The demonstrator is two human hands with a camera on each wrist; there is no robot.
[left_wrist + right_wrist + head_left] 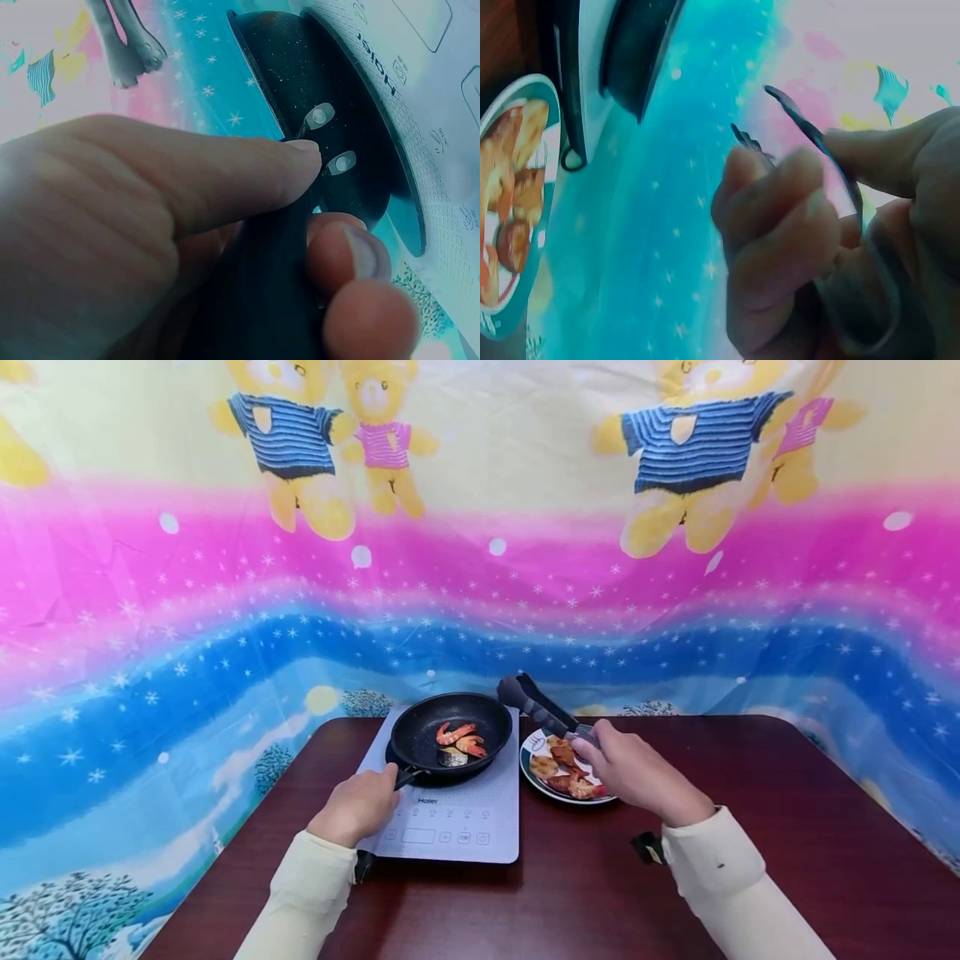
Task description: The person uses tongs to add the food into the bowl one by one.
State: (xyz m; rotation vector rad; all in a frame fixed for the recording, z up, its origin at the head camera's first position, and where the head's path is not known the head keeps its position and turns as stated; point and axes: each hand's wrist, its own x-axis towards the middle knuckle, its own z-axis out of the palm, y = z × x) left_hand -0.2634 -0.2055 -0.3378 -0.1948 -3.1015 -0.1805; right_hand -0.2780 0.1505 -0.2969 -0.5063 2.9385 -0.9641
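Left hand point(356, 810) grips the round black frying pan point(408, 732) by its handle point(409, 776); right hand point(637, 770) holds black tongs point(553, 718), seemingly empty. Likely step: picking up orange shrimp point(472, 746) inside the pan; next move calls for lowering the tongs.

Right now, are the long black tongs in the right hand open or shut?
Open: in the right wrist view, the two tips of the long black tongs stand apart, printed fabric backdrop showing between them.

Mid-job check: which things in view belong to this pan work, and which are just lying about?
Seem to belong:
pan, held by the left hand
tongs, in the right hand
shrimp in the pan
Haier cooktop below
plate of food beside it

Seem mere surroundings:
table
bear-patterned backdrop
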